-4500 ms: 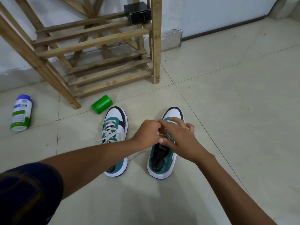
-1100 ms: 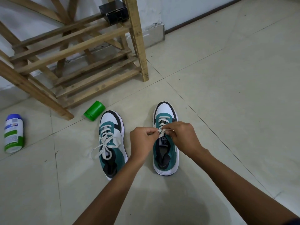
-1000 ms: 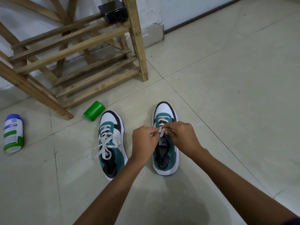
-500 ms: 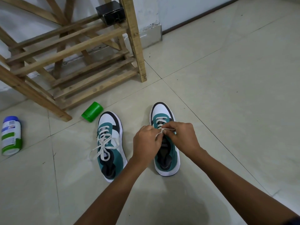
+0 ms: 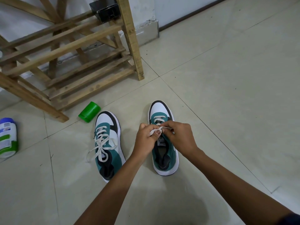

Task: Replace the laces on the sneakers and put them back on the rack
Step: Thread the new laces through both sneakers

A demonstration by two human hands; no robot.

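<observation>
Open tiled floor (image 5: 227, 95) spreads right and far right of the right sneaker (image 5: 164, 153), giving wide passage there. To the left, the left sneaker (image 5: 107, 143) lies near it, leaving a narrow floor strip between the two. Far left, the wooden rack (image 5: 78, 51) blocks the way, with a green container (image 5: 89, 112) lying just before the left sneaker's toe. A bottle (image 5: 7, 138) lies at the left edge.

Rough wooden rack (image 5: 90, 44), glossy floor tiles (image 5: 227, 95)
</observation>
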